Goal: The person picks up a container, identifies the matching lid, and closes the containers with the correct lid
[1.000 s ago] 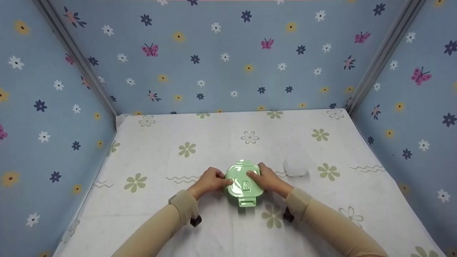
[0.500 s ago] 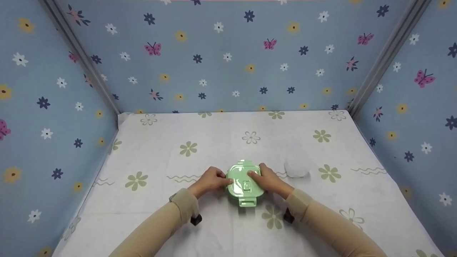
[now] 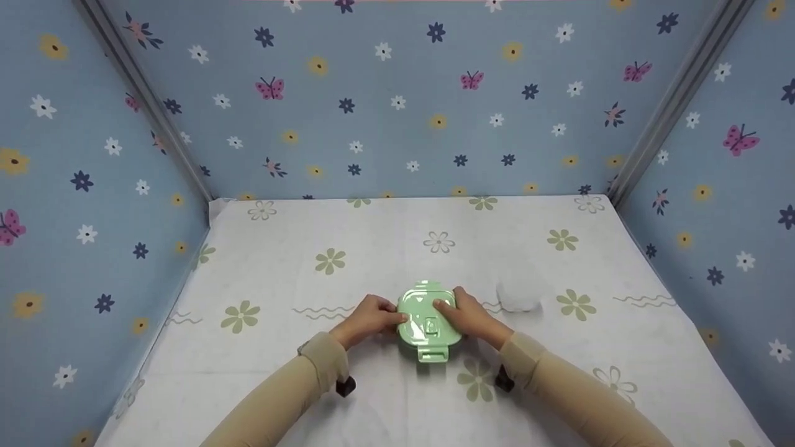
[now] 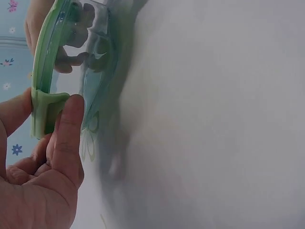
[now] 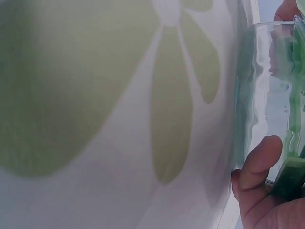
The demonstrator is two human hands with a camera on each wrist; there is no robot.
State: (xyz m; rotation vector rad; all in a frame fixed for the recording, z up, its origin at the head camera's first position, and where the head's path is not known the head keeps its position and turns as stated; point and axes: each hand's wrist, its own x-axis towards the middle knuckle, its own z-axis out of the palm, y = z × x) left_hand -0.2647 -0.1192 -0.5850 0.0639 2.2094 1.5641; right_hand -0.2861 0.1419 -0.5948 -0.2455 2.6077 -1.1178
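Note:
A square glass food container with a light green lid [image 3: 422,301] stands on the cloth in front of me. My left hand [image 3: 371,320] pinches the latch flap [image 4: 45,107] on its left side, thumb at the lid's edge and a finger against the flap. On the opposite side, my right hand [image 3: 471,315] grips the container, its thumb lying across the lid. Clear glass walls [image 5: 267,95] show below the lid in the right wrist view, with that hand's fingers beside them. The near and far flaps stick outward.
A white lump [image 3: 520,295], its kind unclear, lies right of the right hand. The table is covered by a white flowered cloth [image 3: 385,397]. Blue patterned walls [image 3: 397,81] with grey corner posts [image 3: 677,93] enclose the back and both sides.
The head view has shifted slightly. Both hands keep their hold on the container, which shows no clear movement on the cloth.

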